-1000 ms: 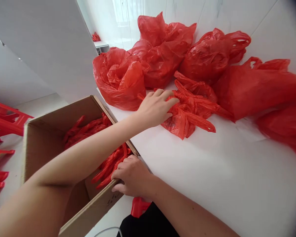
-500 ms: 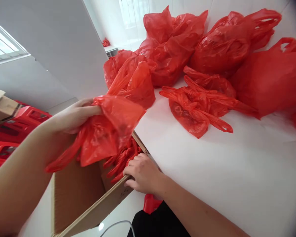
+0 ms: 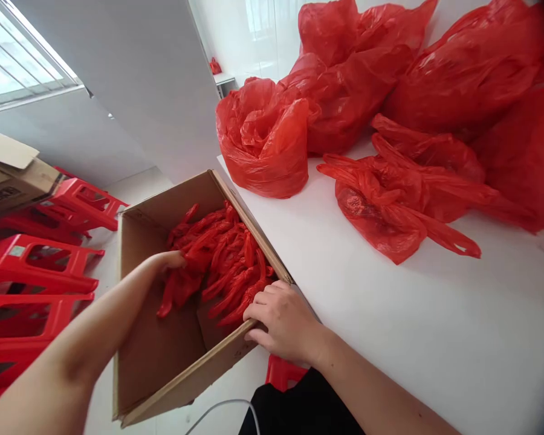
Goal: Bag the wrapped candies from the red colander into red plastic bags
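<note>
Several red plastic stools [image 3: 11,260] stand on the pale floor [image 3: 152,180] to the left of the left hand [image 3: 174,260], with an open-flapped brown carton [image 3: 27,181] just above them in view. Farther off, up and left of that hand, is a barred window [image 3: 18,69]. A grey wall [image 3: 131,78] rises beyond both hands; past its edge, a small red bundle [image 3: 215,65] sits on a white-topped stand [image 3: 223,78]. Below the right hand [image 3: 283,314] are another red stool [image 3: 276,371], partly hidden, and a thin, curved grey cable [image 3: 226,402].

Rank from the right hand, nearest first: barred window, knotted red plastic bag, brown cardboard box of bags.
1. Brown cardboard box of bags: gripped by the right hand.
2. Knotted red plastic bag: ahead, on white table.
3. Barred window: far left.
</note>
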`<state>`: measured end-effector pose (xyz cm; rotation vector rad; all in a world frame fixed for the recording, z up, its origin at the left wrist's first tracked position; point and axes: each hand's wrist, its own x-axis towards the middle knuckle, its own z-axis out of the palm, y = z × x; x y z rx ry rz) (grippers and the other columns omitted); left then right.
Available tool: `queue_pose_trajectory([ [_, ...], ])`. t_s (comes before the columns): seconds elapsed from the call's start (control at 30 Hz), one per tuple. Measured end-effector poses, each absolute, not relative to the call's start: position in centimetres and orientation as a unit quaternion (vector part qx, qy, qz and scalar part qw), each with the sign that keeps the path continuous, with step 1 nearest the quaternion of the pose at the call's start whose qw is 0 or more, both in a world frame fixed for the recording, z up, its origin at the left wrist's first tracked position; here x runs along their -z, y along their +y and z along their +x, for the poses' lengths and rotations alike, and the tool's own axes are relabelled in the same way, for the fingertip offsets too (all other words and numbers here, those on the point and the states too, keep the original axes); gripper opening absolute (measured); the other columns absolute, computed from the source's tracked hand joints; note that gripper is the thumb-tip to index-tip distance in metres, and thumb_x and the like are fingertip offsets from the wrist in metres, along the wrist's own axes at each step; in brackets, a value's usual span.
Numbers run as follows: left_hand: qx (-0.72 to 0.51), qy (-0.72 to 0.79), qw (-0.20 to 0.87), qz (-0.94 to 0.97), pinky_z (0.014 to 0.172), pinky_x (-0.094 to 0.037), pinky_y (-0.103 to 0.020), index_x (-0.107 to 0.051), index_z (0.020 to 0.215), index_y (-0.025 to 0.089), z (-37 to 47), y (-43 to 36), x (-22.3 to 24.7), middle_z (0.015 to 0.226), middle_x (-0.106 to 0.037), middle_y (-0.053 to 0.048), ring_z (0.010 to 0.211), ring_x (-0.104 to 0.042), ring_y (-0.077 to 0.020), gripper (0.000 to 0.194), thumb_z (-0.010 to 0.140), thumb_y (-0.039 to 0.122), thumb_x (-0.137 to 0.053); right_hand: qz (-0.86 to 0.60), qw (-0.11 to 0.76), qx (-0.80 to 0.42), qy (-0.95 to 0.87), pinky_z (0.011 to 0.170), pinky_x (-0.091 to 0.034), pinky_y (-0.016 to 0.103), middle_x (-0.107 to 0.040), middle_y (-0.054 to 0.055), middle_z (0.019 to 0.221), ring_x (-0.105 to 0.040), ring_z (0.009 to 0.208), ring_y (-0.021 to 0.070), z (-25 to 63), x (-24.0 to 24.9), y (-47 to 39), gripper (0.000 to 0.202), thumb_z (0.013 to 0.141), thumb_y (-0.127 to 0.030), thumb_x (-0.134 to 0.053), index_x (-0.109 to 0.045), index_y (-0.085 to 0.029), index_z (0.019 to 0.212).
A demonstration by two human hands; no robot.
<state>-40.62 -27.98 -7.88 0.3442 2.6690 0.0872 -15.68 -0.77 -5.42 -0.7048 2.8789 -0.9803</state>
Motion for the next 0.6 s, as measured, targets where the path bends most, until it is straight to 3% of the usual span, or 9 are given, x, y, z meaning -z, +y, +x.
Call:
queue_pose_trajectory([
  [0.23, 0.07, 0.98, 0.178, 0.06, 0.086, -0.053, -0.044, -0.055, 0.124, 0.017, -41.4, -27.4, 14.0, 0.123, -0.059, -0.01, 0.105, -0.061, -0.0236, 0.037, 0.091, 0.033, -0.059, -0.229, 0.005, 0.315, 0.921, 0.085, -0.031, 0.03, -0.065, -0.001, 0.082, -0.049, 0.079, 0.0153, -15.9, 5.5, -0.7, 0.017, 0.082, -0.039, -0.068, -0.068, -0.022, 0.085],
  [0.37, 0.099, 0.979, 0.151, 0.09, 0.089, -0.051, -0.046, -0.054, 0.127, 0.019, -41.1, -27.9, 14.2, 0.128, -0.056, -0.01, 0.109, -0.059, -0.0246, 0.039, 0.091, 0.033, -0.058, -0.227, 0.002, 0.316, 0.921, 0.084, -0.031, 0.03, -0.064, -0.001, 0.08, -0.048, 0.079, 0.015, -15.8, 5.6, -0.8, 0.017, 0.083, -0.039, -0.067, -0.068, -0.022, 0.084],
  [0.6, 0.136, 0.969, 0.199, 0.051, 0.087, -0.052, -0.046, -0.055, 0.124, 0.016, -41.4, -27.3, 13.3, 0.124, -0.058, -0.011, 0.105, -0.061, -0.024, 0.037, 0.092, 0.033, -0.058, -0.229, -0.002, 0.315, 0.921, 0.083, -0.031, 0.03, -0.064, -0.002, 0.079, -0.048, 0.077, 0.0145, -15.8, 5.7, -0.9, 0.018, 0.082, -0.039, -0.068, -0.068, -0.021, 0.084],
])
